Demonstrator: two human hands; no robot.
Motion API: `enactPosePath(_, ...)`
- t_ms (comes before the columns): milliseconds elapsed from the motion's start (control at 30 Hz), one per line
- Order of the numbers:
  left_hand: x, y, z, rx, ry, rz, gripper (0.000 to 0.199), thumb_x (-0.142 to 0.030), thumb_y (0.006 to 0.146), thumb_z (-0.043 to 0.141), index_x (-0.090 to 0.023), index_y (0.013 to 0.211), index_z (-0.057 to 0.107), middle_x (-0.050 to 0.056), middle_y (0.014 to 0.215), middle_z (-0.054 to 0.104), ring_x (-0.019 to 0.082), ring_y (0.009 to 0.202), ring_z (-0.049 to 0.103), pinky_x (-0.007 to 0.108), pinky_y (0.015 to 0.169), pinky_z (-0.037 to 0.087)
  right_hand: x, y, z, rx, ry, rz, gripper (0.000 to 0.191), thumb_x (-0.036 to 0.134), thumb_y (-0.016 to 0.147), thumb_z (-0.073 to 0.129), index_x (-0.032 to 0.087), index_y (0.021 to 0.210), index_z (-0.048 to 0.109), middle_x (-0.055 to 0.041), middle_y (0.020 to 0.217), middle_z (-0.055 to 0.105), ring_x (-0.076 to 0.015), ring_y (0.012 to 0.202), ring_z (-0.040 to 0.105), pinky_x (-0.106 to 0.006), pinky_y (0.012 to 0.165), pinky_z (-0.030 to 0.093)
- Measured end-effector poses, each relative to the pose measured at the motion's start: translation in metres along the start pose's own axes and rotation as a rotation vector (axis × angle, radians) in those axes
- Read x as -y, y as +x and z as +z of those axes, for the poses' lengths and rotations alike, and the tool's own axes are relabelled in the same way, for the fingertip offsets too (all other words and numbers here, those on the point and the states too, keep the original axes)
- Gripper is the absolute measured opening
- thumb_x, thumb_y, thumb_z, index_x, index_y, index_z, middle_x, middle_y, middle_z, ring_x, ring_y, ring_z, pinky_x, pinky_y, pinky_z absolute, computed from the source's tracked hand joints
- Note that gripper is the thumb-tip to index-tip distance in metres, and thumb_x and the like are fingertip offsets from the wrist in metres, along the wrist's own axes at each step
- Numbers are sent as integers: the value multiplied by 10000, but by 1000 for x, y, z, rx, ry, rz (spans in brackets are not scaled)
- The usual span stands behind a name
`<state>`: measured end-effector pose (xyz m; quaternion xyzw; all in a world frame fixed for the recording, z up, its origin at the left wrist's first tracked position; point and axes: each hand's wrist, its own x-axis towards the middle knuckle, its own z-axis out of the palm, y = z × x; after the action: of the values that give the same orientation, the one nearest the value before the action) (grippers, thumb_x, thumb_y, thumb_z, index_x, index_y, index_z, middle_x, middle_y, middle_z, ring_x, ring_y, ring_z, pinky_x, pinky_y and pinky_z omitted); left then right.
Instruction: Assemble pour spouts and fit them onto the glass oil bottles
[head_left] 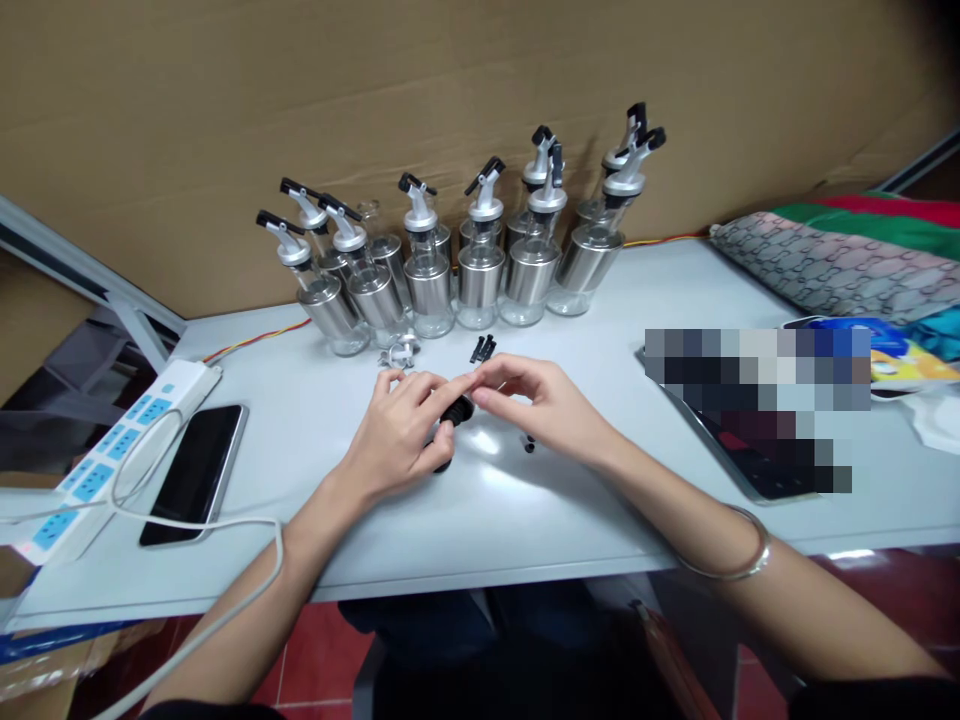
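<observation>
Left hand (pixel 401 430), palm down, pinches a black piece (pixel 457 409) between thumb and fingers over the tabletop (pixel 487 530); right hand (pixel 544 400), at the piece's three o'clock, arches nearly closed fingers toward it, grip unclear.

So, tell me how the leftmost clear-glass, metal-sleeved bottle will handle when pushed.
The bottle could tip if pushed high, being tall and narrow; its exposed glass is probably fragile, and the smooth metal sleeve may feel slippery.

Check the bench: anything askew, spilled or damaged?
Only the white cable stands out: it runs across the phone by the power strip and over the left forearm, so it might snag. No spill or breakage shows around the bottles or black part.
</observation>
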<state>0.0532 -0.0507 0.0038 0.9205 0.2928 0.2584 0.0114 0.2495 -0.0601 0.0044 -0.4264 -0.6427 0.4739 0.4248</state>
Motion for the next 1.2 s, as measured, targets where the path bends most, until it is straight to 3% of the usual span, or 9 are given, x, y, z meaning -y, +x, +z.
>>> enactPosePath(133, 4, -3, 3, -36, -33, -28, 329, -256, 931, 378, -180, 1249, 413, 56, 992, 638, 179, 817, 576, 350, 832, 334, 0, -3, 5, 66, -41, -24, 207, 279, 788, 609, 186, 972, 626, -45, 947, 690, -156, 804, 620, -321, 747, 494)
enactPosePath(267, 6, -5, 5, -51, -111, -99, 323, -316, 953, 409, -204, 1256, 386, 53, 1062, 628, 160, 820, 571, 324, 839, 364, -3, -3, 6, 55, -40, -26, 241, 282, 791, 600, 183, 1010, 621, -44, 937, 692, -158, 817, 626, -324, 754, 504)
enactPosePath(367, 5, -5, 5, -33, -168, -156, 330, -335, 954, 416, -216, 1259, 383, 32, 999, 634, 156, 803, 572, 313, 827, 384, -3, -2, 6, 53, -47, -14, 271, 266, 790, 583, 183, 1045, 625, -39, 895, 691, -159, 823, 630, -325, 769, 508)
enactPosePath(567, 4, -3, 3, -16, -217, -198, 348, -333, 917, 437, -200, 1235, 387, 29, 975, 624, 163, 812, 575, 327, 828, 392, -2, -3, 8, 18, 16, 32, 227, 234, 731, 602, 175, 950, 583, -32, 834, 676, -145, 739, 624, -319, 754, 513)
enactPosePath(667, 3, -3, 1, 42, -190, -219, 297, -341, 884, 433, -182, 1135, 442, 47, 993, 619, 183, 830, 572, 352, 829, 386, -1, -4, 9, 26, 65, 32, 228, 228, 722, 604, 178, 939, 555, -31, 829, 678, -141, 740, 623, -317, 768, 513)
enactPosePath(800, 2, -1, -1, 67, -169, -258, 219, -359, 853, 411, -178, 955, 480, 26, 839, 600, 187, 770, 555, 363, 798, 379, -1, -4, 9, 46, 85, 38, 221, 230, 731, 603, 178, 939, 548, -31, 827, 683, -144, 756, 628, -322, 786, 510)
enactPosePath(1033, 2, 0, -2, 132, -225, -275, 232, -358, 843, 347, -190, 698, 414, -17, 631, 506, 149, 595, 459, 352, 718, 365, 1, -4, 10, 91, 123, 70, 274, 196, 721, 613, 188, 985, 540, -29, 857, 696, -159, 816, 660, -327, 813, 505)
enactPosePath(1200, 1, 1, -3, 161, -243, -281, 238, -373, 814, 350, -195, 664, 399, -18, 594, 520, 145, 568, 448, 357, 719, 375, 2, -5, 10, 115, 127, 90, 283, 174, 716, 616, 195, 991, 550, -17, 840, 688, -163, 818, 669, -318, 784, 509)
